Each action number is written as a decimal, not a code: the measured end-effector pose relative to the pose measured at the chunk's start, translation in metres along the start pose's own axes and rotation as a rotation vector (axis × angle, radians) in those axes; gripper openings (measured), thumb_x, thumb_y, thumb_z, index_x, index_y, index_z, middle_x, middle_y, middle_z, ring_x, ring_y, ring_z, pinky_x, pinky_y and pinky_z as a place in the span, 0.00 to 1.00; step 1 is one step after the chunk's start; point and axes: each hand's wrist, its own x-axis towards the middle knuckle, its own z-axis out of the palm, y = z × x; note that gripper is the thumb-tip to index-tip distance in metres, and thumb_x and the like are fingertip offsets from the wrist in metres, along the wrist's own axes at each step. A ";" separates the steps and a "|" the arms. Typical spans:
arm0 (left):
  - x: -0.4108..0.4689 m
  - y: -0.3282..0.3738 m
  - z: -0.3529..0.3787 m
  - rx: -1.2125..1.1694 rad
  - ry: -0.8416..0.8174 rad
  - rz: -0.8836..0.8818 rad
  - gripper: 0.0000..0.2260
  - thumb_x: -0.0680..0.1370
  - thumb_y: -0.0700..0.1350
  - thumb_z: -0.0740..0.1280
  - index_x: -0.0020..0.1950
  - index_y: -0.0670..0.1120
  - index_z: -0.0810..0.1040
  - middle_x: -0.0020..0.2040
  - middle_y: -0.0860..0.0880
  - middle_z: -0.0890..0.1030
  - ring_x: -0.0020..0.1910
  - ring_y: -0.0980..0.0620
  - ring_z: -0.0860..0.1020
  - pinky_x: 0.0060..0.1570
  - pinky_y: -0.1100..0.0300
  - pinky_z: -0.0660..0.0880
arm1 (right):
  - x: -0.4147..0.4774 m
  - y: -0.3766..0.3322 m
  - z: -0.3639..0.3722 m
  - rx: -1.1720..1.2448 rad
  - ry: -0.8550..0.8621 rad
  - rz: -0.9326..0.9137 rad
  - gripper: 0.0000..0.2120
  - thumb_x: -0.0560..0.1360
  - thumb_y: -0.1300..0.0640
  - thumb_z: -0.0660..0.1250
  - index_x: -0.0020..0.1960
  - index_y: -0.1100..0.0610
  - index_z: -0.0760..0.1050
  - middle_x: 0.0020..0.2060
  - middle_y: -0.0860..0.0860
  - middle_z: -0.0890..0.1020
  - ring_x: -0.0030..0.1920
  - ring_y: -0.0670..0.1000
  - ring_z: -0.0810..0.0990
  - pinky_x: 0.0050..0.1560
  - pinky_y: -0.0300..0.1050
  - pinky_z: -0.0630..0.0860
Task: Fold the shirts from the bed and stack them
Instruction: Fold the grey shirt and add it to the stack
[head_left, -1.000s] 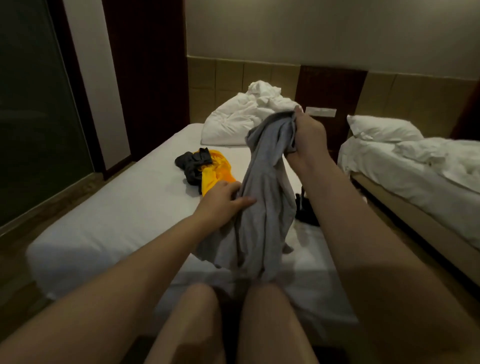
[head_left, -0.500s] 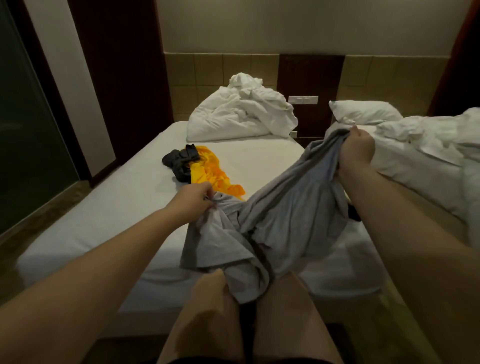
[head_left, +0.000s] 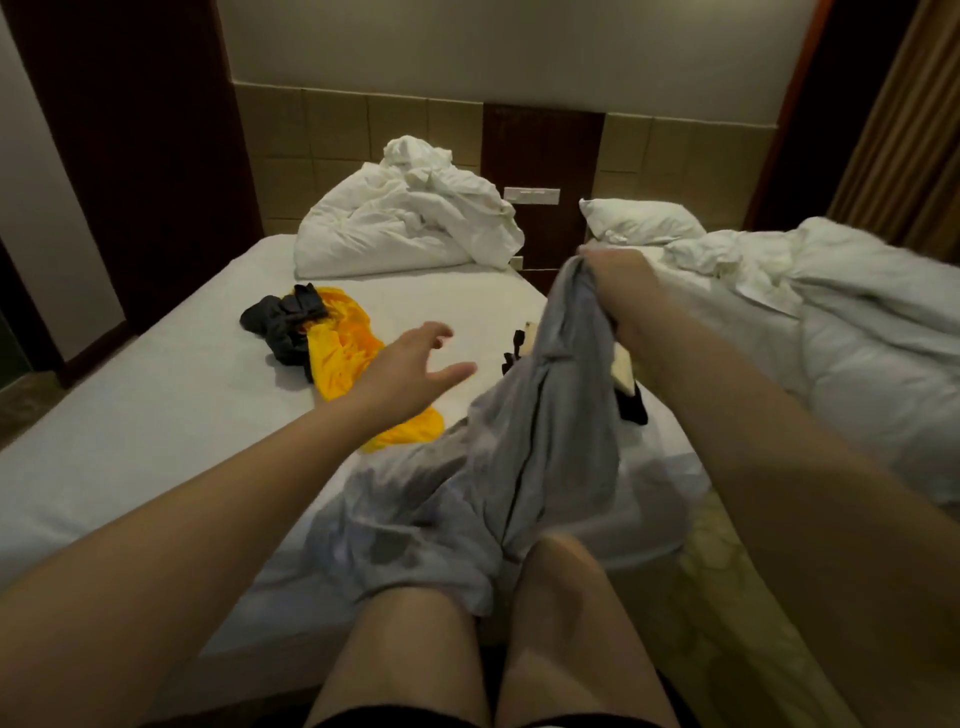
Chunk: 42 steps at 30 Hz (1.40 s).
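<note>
A grey shirt (head_left: 519, 467) hangs bunched from my right hand (head_left: 621, 291), which grips its upper end above the right side of the bed (head_left: 156, 415). Its lower part drapes over the bed's front edge and my knees. My left hand (head_left: 415, 369) hovers with fingers spread over the sheet, holding nothing, just left of the shirt. A yellow shirt (head_left: 348, 353) lies crumpled mid-bed, partly under my left wrist. A dark shirt (head_left: 283, 322) lies against its far left end.
A rumpled white duvet (head_left: 410, 218) is piled at the head of the bed. A small black item (head_left: 631, 405) lies behind the grey shirt. A second bed (head_left: 857, 338) with a pillow and loose bedding stands to the right across a narrow gap.
My left hand has let go of the grey shirt and opened, moving forward over the sheet. My right hand still holds the shirt's top, and the cloth has sagged toward my knees.
</note>
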 end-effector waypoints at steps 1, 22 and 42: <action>0.002 0.019 0.003 -0.122 0.000 0.036 0.27 0.74 0.53 0.69 0.70 0.46 0.66 0.62 0.47 0.74 0.59 0.49 0.73 0.56 0.57 0.70 | -0.003 -0.007 0.006 -0.005 -0.041 0.008 0.17 0.78 0.54 0.60 0.62 0.63 0.73 0.57 0.62 0.78 0.54 0.61 0.79 0.54 0.52 0.76; 0.059 0.042 -0.031 -0.368 0.269 -0.075 0.12 0.78 0.47 0.63 0.54 0.40 0.78 0.51 0.42 0.80 0.51 0.45 0.77 0.49 0.52 0.72 | -0.021 0.052 0.030 -0.287 -0.350 -0.173 0.11 0.78 0.55 0.62 0.54 0.60 0.78 0.46 0.52 0.80 0.47 0.49 0.77 0.43 0.40 0.72; 0.068 -0.019 -0.105 0.094 0.270 -0.262 0.16 0.76 0.50 0.67 0.59 0.42 0.73 0.57 0.39 0.78 0.56 0.40 0.75 0.47 0.55 0.67 | 0.012 -0.002 0.013 -0.321 -0.351 -0.197 0.16 0.77 0.51 0.65 0.51 0.65 0.79 0.42 0.55 0.80 0.42 0.50 0.78 0.42 0.40 0.73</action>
